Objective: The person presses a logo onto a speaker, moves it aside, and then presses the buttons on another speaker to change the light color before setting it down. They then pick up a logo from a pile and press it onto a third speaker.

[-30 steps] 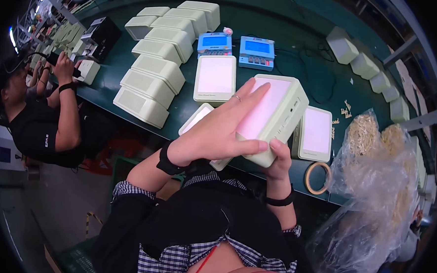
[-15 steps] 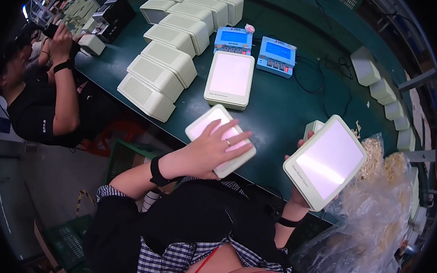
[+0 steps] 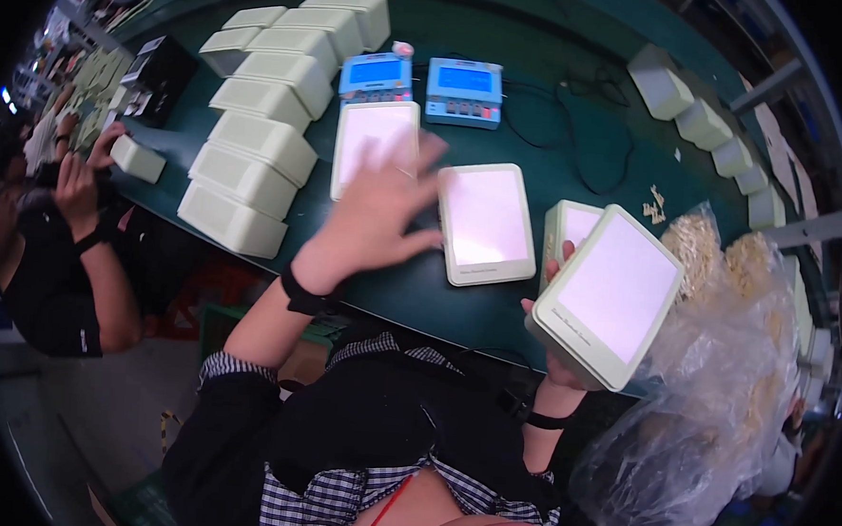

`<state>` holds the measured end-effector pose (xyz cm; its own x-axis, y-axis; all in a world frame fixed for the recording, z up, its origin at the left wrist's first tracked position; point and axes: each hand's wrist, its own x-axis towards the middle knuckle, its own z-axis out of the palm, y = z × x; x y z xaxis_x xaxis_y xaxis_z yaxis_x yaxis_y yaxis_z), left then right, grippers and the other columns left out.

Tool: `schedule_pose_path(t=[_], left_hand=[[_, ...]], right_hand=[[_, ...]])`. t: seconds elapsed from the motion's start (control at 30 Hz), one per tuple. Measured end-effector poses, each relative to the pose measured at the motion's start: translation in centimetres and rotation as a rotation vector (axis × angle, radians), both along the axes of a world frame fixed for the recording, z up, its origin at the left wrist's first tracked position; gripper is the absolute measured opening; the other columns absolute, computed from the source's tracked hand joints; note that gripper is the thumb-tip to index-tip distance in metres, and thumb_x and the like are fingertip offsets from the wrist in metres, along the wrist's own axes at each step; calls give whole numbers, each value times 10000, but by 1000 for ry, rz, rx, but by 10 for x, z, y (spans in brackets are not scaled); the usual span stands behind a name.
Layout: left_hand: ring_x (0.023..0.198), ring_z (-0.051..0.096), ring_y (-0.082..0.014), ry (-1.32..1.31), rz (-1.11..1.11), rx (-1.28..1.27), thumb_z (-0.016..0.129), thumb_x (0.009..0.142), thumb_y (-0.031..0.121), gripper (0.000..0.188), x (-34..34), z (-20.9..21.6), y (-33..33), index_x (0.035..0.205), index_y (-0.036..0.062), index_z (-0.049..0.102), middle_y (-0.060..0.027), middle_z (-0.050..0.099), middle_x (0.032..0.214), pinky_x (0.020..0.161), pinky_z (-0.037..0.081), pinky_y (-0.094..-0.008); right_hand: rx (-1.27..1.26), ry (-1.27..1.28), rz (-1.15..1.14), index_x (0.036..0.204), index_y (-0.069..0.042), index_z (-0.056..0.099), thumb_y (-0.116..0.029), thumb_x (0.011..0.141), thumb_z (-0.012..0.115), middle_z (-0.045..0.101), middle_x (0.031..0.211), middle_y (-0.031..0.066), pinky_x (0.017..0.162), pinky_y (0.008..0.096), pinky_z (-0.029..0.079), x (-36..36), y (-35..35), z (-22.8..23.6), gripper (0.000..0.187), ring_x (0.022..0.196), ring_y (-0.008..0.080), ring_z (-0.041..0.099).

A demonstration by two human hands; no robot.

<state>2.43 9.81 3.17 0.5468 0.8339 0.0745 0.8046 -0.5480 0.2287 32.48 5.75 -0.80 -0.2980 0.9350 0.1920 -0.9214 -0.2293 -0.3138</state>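
My right hand [image 3: 566, 371] holds up a cream speaker [image 3: 615, 287], its glossy pale front tilted toward me; some fingers show along its left edge. My left hand [image 3: 372, 203], smeared by motion, is spread with nothing in it. It passes in front of a second speaker [image 3: 376, 118], partly hiding that one's pale face. Just right of the left thumb, a third speaker [image 3: 488, 224] rests face up on the green table. Another pale-faced speaker [image 3: 566, 213] is partly covered by the one in my right hand.
Two blue testers [image 3: 463, 92] with lit screens and cables stand behind. Rows of cream speakers [image 3: 250, 159] fill the left side; more [image 3: 659, 85] line the far right. Clear plastic bags [image 3: 699, 401] hold small tan pieces at right. A co-worker [image 3: 68, 273] sits at left.
The speaker under my left hand now lies on the table, and that hand has moved off it, up and left. My right hand still holds its speaker. The view has shifted.
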Motion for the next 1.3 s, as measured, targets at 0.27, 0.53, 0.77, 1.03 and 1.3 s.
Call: schedule_pose_path(t=[0.27, 0.53, 0.77, 1.03, 1.3], left_hand=[[1448, 210, -474, 15, 531, 48, 746, 786, 454, 813, -30, -19, -11, 1483, 190, 420, -212, 286, 1570, 1083, 257, -666], [1455, 229, -451, 21, 435, -31, 769, 742, 456, 751, -35, 5, -53, 1384, 152, 525, -176, 329, 1564, 1112, 246, -618], [1452, 278, -408, -61, 404, 21, 724, 711, 459, 780, -37, -3, -69, 1395, 146, 517, -131, 381, 1548, 1123, 253, -590], [1443, 320, -343, -64, 349, 61, 720, 656, 377, 896, -37, -14, -63, 1481, 188, 426, -63, 415, 1531, 1121, 283, -567], [1451, 300, -373, -65, 447, 62, 746, 595, 350, 855, -29, -13, -60, 1407, 207, 521, -147, 362, 1551, 1110, 300, -551]], right_hand=[[-327, -300, -238, 1588, -183, 77, -733, 755, 635, 122, 1598, 270, 1072, 741, 269, 0, -10, -23, 1143, 1420, 500, 269], [-104, -120, -158, 1540, -29, 249, -386, 679, 733, 358, 1537, 202, 1152, 512, 323, -4, -6, -53, 1049, 1395, 407, 381], [-88, -442, -209, 1582, -160, 95, -668, 846, 559, 156, 1590, 271, 1110, 622, 342, -30, 15, -14, 1007, 1398, 468, 335], [-23, -302, -126, 1567, -123, 176, -728, 661, 741, 168, 1570, 296, 1102, 633, 347, -27, 30, -23, 1227, 1403, 498, 297], [46, -162, 20, 1582, -181, 133, -642, 911, 482, 122, 1613, 221, 1031, 723, 340, -18, 27, -13, 885, 1405, 464, 313]])
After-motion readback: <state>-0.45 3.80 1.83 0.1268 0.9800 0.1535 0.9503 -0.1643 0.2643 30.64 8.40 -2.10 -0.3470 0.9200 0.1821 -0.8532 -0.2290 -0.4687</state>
